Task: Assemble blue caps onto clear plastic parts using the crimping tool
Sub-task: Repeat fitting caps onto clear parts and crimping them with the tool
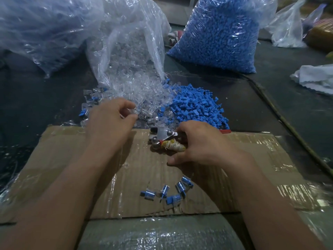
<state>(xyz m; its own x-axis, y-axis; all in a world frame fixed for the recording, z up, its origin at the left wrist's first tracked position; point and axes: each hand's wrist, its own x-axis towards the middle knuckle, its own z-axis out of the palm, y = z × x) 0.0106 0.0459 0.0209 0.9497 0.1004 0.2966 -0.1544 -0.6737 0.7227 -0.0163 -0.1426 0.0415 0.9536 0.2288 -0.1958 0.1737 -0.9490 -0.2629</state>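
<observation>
Cardboard [117, 170], taped and flattened, lies on the dark table [36, 98] in front of the person. The right hand [198, 143] is clenched round the cloth-wrapped handle of the crimping tool [164, 139], whose metal head rests on the far edge of the cardboard and points left. The left hand [111, 120] sits just beside it, fingers curled at the near edge of the pile of clear parts [137, 94]. Blur hides whether it pinches a piece. The heap of blue caps [196, 107] touches the clear pile on its right. Five or so finished pieces [167, 192], clear with blue inside, lie loose on the cardboard below the right hand. Behind the piles stand an open bag of clear parts [129, 42] and a full bag of blue caps [221, 37].
</observation>
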